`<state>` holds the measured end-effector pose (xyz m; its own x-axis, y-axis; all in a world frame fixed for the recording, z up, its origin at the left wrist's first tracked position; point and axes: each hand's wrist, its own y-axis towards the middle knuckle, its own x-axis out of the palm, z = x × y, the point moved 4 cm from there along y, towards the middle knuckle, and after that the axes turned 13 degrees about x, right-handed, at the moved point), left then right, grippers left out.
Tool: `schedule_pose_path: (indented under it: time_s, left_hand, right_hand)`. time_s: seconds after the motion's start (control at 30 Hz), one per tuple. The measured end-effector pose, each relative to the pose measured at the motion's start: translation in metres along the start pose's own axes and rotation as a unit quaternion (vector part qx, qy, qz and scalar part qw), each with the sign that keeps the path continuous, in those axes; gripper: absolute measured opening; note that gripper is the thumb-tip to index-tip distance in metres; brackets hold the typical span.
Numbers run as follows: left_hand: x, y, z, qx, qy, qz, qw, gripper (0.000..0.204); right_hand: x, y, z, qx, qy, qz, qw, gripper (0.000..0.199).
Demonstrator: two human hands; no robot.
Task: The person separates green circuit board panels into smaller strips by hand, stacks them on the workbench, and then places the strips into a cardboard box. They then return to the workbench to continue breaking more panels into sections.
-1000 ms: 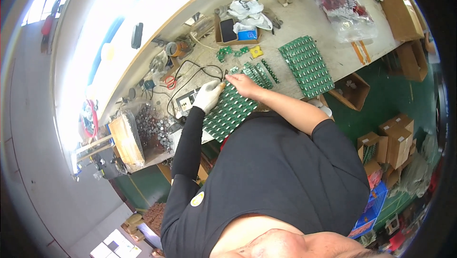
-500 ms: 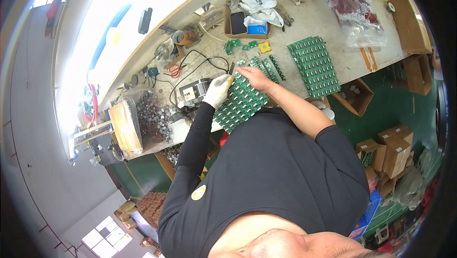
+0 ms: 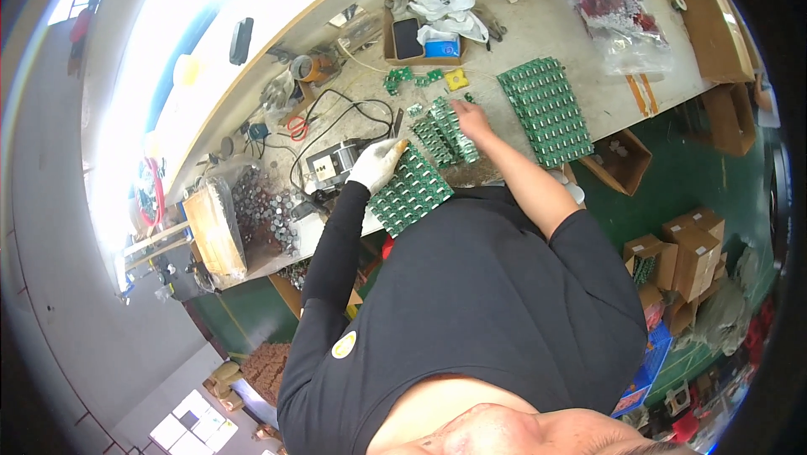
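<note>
My left hand point(image 3: 376, 166), in a white glove, grips the upper corner of a green circuit board panel point(image 3: 412, 193) that carries rows of small pale parts. The panel tilts over the bench's front edge, close to my body. To its right, my bare right hand point(image 3: 473, 120) has its fingers closed at the far end of a narrow circuit board strip point(image 3: 455, 129). Other loose strips point(image 3: 432, 139) lie beside that one on the bench. A stack of whole panels point(image 3: 546, 110) rests farther right.
A black-and-silver device point(image 3: 334, 163) with looped cables stands left of the gloved hand, near red-handled scissors point(image 3: 297, 126). Behind are small green board pieces point(image 3: 398, 79), a yellow piece point(image 3: 456, 79) and a cardboard tray point(image 3: 392, 50). Bagged red parts point(image 3: 612, 14) lie far right.
My right hand has left the held panel's edge and moved right onto the loose strips, bringing a strip with it. The panel in my left hand now looks narrower.
</note>
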<state>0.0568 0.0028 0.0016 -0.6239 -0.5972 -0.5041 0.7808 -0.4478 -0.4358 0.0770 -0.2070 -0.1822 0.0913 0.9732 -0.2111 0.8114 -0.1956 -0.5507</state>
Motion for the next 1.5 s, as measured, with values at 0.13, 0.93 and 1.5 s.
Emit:
schedule_pose_path:
  time_s: [0.13, 0.93, 1.5]
  left_hand:
    - [-0.001, -0.004, -0.019, 0.011, -0.009, -0.001, 1.0, 0.046]
    - [-0.002, -0.022, -0.031, -0.024, -0.176, 0.089, 0.98, 0.03]
    - [-0.011, -0.025, -0.045, -0.025, -0.102, 0.047, 0.993, 0.04]
  right_hand:
    - [-0.018, 0.019, -0.001, 0.003, -0.193, 0.061, 0.979, 0.04]
    - [0.081, -0.087, -0.065, 0.051, 0.161, -0.305, 0.937, 0.035]
    - [-0.016, 0.013, -0.015, -0.045, -0.264, 0.086, 0.96, 0.043]
